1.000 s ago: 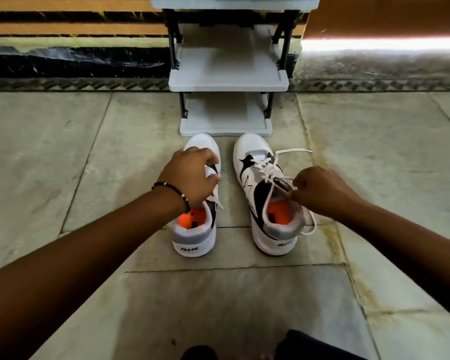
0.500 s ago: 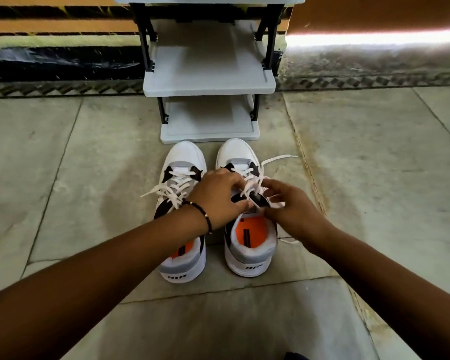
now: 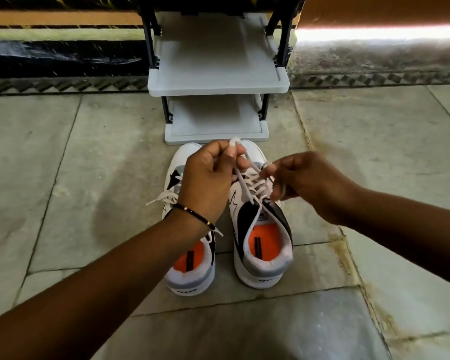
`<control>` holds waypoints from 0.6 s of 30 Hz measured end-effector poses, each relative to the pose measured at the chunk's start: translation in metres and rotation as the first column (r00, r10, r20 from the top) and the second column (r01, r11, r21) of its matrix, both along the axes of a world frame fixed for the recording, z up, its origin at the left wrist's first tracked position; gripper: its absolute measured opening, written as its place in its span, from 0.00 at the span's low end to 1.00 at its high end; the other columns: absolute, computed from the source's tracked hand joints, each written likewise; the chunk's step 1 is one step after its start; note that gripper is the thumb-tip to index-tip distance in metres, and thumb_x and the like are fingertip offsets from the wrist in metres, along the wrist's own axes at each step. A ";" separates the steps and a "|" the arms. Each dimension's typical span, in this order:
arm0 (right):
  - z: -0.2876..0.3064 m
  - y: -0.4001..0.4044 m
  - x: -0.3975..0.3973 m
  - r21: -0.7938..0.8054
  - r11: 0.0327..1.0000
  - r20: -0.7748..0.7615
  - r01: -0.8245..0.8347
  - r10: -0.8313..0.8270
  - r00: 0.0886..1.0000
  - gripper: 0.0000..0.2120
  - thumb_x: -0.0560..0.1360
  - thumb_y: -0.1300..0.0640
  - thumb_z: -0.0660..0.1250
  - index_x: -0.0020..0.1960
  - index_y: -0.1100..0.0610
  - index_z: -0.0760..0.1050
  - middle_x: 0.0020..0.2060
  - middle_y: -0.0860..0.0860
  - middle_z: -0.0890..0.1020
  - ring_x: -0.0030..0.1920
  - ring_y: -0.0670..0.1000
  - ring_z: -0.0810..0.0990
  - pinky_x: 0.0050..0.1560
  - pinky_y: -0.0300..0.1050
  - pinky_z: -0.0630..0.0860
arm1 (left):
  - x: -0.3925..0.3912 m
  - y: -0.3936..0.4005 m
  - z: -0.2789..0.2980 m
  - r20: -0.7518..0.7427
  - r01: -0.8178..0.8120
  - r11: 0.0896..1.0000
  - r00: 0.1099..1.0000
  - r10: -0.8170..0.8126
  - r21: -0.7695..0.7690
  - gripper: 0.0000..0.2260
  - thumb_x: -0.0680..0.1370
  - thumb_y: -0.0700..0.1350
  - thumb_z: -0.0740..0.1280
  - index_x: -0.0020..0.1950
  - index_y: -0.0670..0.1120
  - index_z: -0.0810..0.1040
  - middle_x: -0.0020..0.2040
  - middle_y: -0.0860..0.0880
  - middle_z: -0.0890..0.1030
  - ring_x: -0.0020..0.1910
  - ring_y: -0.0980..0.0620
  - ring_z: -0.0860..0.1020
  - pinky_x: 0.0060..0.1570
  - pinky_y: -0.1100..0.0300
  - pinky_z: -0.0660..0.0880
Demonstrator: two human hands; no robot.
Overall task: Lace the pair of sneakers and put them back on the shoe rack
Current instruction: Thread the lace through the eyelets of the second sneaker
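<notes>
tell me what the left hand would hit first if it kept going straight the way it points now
Probably the rack. The left hand, pinching the lace, points forward over the shoe toes toward the rack's bottom shelf edge. Depth is unclear from one view, so it might pass above it.

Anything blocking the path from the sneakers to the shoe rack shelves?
Nothing visible does. Both sneakers, left sneaker and right sneaker, stand on the floor directly before the shoe rack, and the two shelves in view look bare. Left hand and right hand each hold an end of the right sneaker's lace.
</notes>
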State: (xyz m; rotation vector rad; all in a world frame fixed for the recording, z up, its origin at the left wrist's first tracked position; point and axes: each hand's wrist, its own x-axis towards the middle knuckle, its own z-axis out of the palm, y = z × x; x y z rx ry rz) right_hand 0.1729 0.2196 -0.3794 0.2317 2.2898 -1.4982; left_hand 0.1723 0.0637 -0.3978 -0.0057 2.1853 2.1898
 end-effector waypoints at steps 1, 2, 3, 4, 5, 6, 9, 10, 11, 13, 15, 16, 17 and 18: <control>0.000 -0.004 0.001 0.051 0.994 0.035 -0.099 0.097 0.995 0.09 0.77 0.58 0.62 0.43 0.57 0.79 0.29 0.53 0.79 0.34 0.52 0.78 0.41 0.47 0.78 | 0.000 0.001 0.003 -0.045 0.051 0.998 0.998 -0.053 -0.049 0.10 0.80 0.39 0.58 0.41 0.47 0.76 0.35 0.52 0.79 0.33 0.65 0.79 0.34 0.75 0.72; -0.001 -0.008 0.003 0.082 0.978 0.076 -0.189 0.183 0.980 0.08 0.77 0.60 0.62 0.42 0.55 0.78 0.30 0.53 0.79 0.34 0.50 0.78 0.37 0.42 0.77 | 0.000 0.001 0.006 -0.086 0.096 0.987 0.990 -0.107 -0.125 0.09 0.79 0.39 0.60 0.42 0.47 0.77 0.37 0.54 0.80 0.37 0.65 0.79 0.36 0.75 0.72; 0.001 -0.012 0.004 0.084 0.965 0.106 -0.248 0.239 0.965 0.08 0.77 0.61 0.63 0.41 0.54 0.77 0.32 0.53 0.79 0.34 0.48 0.77 0.33 0.36 0.75 | -0.001 0.003 0.012 -0.114 0.128 0.969 0.981 -0.154 -0.211 0.09 0.78 0.39 0.61 0.42 0.48 0.78 0.39 0.55 0.80 0.40 0.64 0.79 0.38 0.75 0.73; 0.003 -0.014 0.004 0.059 0.960 0.120 -0.274 0.265 0.957 0.06 0.76 0.60 0.63 0.41 0.55 0.77 0.33 0.53 0.79 0.33 0.47 0.76 0.30 0.32 0.72 | -0.003 0.003 0.017 -0.125 0.149 0.946 0.973 -0.192 -0.287 0.09 0.78 0.40 0.62 0.43 0.49 0.78 0.41 0.56 0.80 0.43 0.62 0.79 0.40 0.76 0.73; 0.006 -0.015 0.003 0.029 0.962 0.122 -0.272 0.267 0.956 0.06 0.76 0.58 0.64 0.42 0.56 0.77 0.34 0.54 0.79 0.33 0.47 0.76 0.28 0.31 0.71 | -0.005 0.003 0.023 -0.110 0.175 0.921 0.968 -0.226 -0.349 0.09 0.78 0.40 0.61 0.43 0.50 0.78 0.42 0.57 0.80 0.44 0.61 0.79 0.41 0.76 0.72; 0.009 -0.014 0.002 0.003 0.968 0.115 -0.250 0.248 0.962 0.07 0.76 0.56 0.64 0.41 0.57 0.77 0.33 0.53 0.78 0.31 0.46 0.75 0.27 0.30 0.70 | -0.009 0.003 0.028 -0.071 0.211 0.889 0.963 -0.261 -0.407 0.09 0.79 0.41 0.60 0.42 0.50 0.77 0.42 0.56 0.80 0.43 0.58 0.78 0.40 0.76 0.72; 0.016 -0.008 -0.001 -0.056 0.988 0.092 -0.144 0.149 0.985 0.12 0.77 0.55 0.62 0.41 0.61 0.78 0.27 0.50 0.76 0.25 0.42 0.72 0.24 0.29 0.68 | -0.020 0.003 0.036 0.106 0.336 0.739 0.934 -0.341 -0.584 0.10 0.81 0.45 0.55 0.47 0.47 0.75 0.41 0.51 0.79 0.37 0.54 0.75 0.39 0.65 0.73; 0.017 -0.005 -0.002 -0.072 0.990 0.071 -0.125 0.130 0.989 0.13 0.78 0.56 0.61 0.41 0.62 0.79 0.26 0.49 0.75 0.24 0.41 0.72 0.23 0.28 0.68 | -0.023 0.003 0.034 0.147 0.359 0.698 0.927 -0.346 -0.620 0.11 0.81 0.46 0.54 0.50 0.45 0.75 0.41 0.50 0.80 0.35 0.53 0.74 0.39 0.60 0.72; 0.018 -0.004 -0.003 -0.084 0.991 0.049 -0.109 0.113 0.992 0.13 0.78 0.56 0.61 0.41 0.62 0.79 0.24 0.48 0.76 0.24 0.40 0.72 0.23 0.28 0.67 | -0.025 0.003 0.031 0.182 0.377 0.677 0.922 -0.343 -0.633 0.11 0.81 0.47 0.54 0.52 0.45 0.74 0.43 0.49 0.81 0.33 0.54 0.73 0.36 0.58 0.70; 0.018 -0.002 -0.004 -0.109 0.991 0.015 -0.075 0.077 0.997 0.13 0.78 0.58 0.61 0.41 0.64 0.79 0.22 0.47 0.76 0.24 0.40 0.73 0.24 0.28 0.68 | -0.027 0.002 0.025 0.253 0.415 0.690 0.909 -0.330 -0.593 0.08 0.80 0.46 0.57 0.52 0.45 0.73 0.48 0.47 0.83 0.29 0.58 0.70 0.32 0.62 0.67; 0.015 -0.001 -0.002 -0.121 0.991 0.005 -0.058 0.059 0.998 0.13 0.78 0.57 0.61 0.40 0.62 0.79 0.25 0.49 0.77 0.27 0.44 0.73 0.27 0.31 0.69 | -0.026 0.001 0.019 0.321 0.475 0.705 0.879 -0.353 -0.526 0.06 0.78 0.43 0.60 0.54 0.47 0.72 0.50 0.44 0.84 0.26 0.61 0.70 0.28 0.67 0.66; 0.013 0.000 0.000 -0.121 0.991 0.009 -0.058 0.060 0.998 0.14 0.78 0.55 0.61 0.39 0.61 0.79 0.26 0.51 0.77 0.29 0.47 0.74 0.29 0.34 0.69 | -0.025 0.000 0.016 0.331 0.512 0.685 0.859 -0.390 -0.519 0.09 0.78 0.41 0.61 0.58 0.48 0.72 0.48 0.43 0.83 0.28 0.60 0.72 0.30 0.68 0.67; 0.011 0.000 0.003 -0.120 0.991 0.015 -0.064 0.066 0.998 0.15 0.78 0.54 0.61 0.39 0.60 0.79 0.28 0.53 0.77 0.31 0.50 0.73 0.32 0.38 0.68 | -0.024 0.000 0.014 0.323 0.542 0.656 0.841 -0.435 -0.525 0.12 0.78 0.39 0.61 0.60 0.49 0.71 0.47 0.42 0.82 0.32 0.56 0.74 0.34 0.66 0.70; 0.010 0.001 0.006 -0.118 0.991 0.020 -0.068 0.071 0.997 0.15 0.78 0.53 0.60 0.38 0.59 0.78 0.30 0.55 0.76 0.33 0.51 0.73 0.34 0.41 0.67 | -0.023 0.001 0.013 0.298 0.555 0.633 0.829 -0.472 -0.539 0.14 0.77 0.39 0.61 0.61 0.51 0.72 0.45 0.42 0.81 0.37 0.52 0.76 0.40 0.62 0.74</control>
